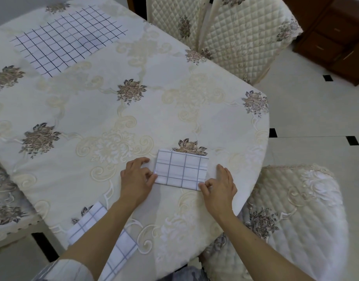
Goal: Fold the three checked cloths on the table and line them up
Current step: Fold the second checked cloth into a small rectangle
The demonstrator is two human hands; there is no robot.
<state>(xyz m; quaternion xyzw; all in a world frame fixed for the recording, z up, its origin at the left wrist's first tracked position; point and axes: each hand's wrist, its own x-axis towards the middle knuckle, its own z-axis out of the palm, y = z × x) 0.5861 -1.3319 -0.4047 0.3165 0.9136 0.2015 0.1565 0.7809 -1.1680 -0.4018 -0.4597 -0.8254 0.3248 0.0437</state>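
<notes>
On the table, left hand and right hand pinch one of three cloths.

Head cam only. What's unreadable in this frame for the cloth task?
All head view.
1. Near cloth: the left forearm crosses it, hiding its middle; folded or not, unclear.
2. Folded cloth: layer count not visible from above; left hand covers its near left corner, pinch or press unclear; right hand pinches the near right corner.
3. Table: left side cut off by the frame edge.
</notes>
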